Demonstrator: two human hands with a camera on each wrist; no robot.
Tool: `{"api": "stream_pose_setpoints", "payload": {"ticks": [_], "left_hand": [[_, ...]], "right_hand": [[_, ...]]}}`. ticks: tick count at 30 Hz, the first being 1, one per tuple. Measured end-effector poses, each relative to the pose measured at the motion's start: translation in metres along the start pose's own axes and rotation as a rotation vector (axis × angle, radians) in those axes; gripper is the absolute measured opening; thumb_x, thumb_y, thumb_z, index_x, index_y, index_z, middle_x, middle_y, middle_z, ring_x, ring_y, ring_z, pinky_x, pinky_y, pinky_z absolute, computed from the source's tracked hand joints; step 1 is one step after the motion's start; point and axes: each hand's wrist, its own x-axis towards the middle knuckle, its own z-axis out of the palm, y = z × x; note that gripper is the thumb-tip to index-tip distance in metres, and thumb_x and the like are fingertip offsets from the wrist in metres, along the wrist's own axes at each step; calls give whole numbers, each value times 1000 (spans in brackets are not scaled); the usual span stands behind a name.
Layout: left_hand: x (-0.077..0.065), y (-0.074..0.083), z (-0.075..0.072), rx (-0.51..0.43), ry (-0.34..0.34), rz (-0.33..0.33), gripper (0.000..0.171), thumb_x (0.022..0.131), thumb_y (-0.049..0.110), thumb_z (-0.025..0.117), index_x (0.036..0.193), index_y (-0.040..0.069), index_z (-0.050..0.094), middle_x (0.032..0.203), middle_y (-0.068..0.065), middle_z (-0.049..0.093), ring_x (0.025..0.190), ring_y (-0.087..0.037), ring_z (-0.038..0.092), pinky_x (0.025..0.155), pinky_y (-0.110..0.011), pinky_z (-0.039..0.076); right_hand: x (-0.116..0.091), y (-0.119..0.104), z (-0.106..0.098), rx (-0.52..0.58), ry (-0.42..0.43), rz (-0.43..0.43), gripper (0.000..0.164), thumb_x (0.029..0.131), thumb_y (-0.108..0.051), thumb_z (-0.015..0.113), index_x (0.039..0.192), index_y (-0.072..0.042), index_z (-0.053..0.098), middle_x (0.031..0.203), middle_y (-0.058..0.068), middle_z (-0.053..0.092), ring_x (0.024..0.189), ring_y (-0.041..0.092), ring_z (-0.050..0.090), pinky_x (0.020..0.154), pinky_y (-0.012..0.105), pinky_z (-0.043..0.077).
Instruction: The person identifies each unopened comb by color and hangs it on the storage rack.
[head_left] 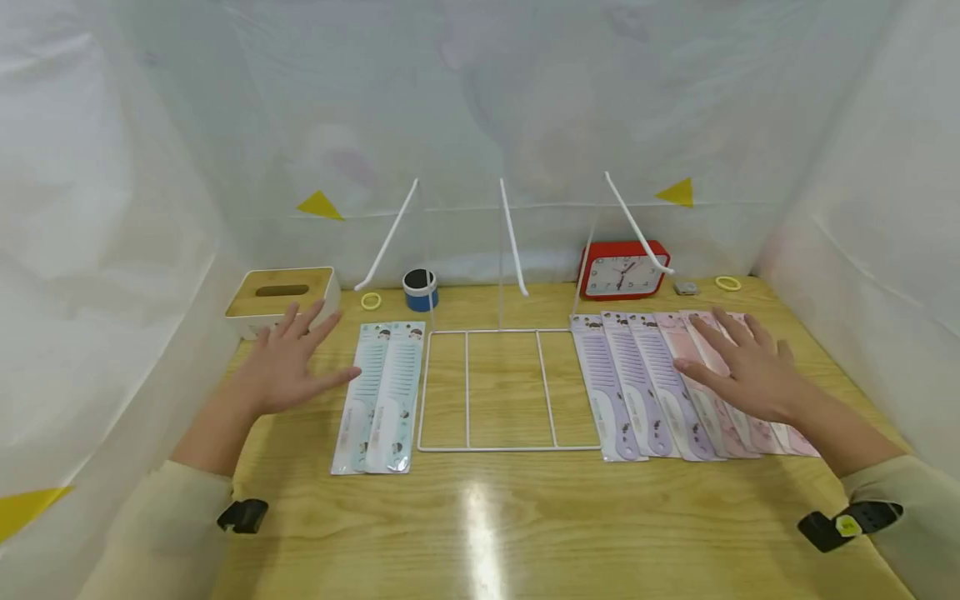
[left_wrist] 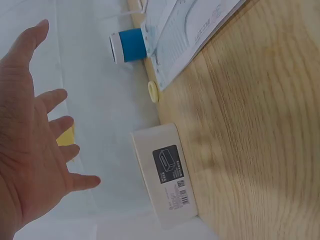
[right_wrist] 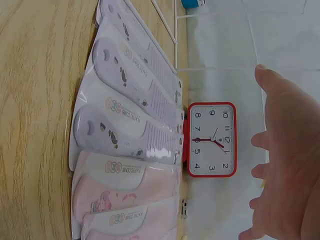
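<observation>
My left hand (head_left: 288, 367) hovers with spread fingers left of two packaged teal combs (head_left: 397, 396), holding nothing. On the other side my right hand (head_left: 750, 371), fingers also spread and palm bare, hangs over the packaged pink combs (head_left: 678, 342). Beside those lie several packaged purple combs (head_left: 600, 367), overlapping in a row; the right wrist view shows their printed handles (right_wrist: 107, 132) close up. Between the teal and purple packs stands a white wire rack (head_left: 510, 448) with a flat base and three slanted prongs (head_left: 513, 237) jutting out above.
Behind my left hand sits a white tissue box with a wooden lid (head_left: 281, 292). Along the back are a blue jar (head_left: 420, 292), a red alarm clock (head_left: 622, 271), a small grey object (head_left: 686, 288) and two yellow rings (head_left: 371, 301). White sheeting (head_left: 112, 208) encloses the table.
</observation>
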Motion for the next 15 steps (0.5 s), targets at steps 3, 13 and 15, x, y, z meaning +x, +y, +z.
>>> {"api": "stream_pose_setpoints", "payload": {"ticks": [3, 13, 15], "left_hand": [[9, -5, 1, -65, -19, 1, 95, 91, 68, 54, 161, 16, 19, 167, -20, 10, 151, -50, 4, 111, -78, 14], [37, -26, 35, -347, 17, 103, 69, 94, 35, 70, 151, 7, 42, 160, -22, 29, 144, -48, 29, 108, -65, 38], [45, -31, 40, -380, 39, 105, 62, 95, 28, 70, 147, 6, 47, 156, -21, 37, 139, -46, 39, 102, -62, 45]], "right_hand": [[0, -7, 0, 12, 5, -43, 83, 98, -58, 51, 162, -18, 16, 165, 24, 8, 145, 60, 7, 97, 87, 11], [-6, -56, 26, 363, 52, -183, 59, 95, -36, 68, 145, -8, 52, 143, 19, 54, 120, 38, 58, 90, 47, 55], [-6, -68, 32, 431, 46, -194, 55, 95, -34, 70, 142, -11, 56, 138, 16, 60, 111, 30, 63, 86, 34, 56]]}}
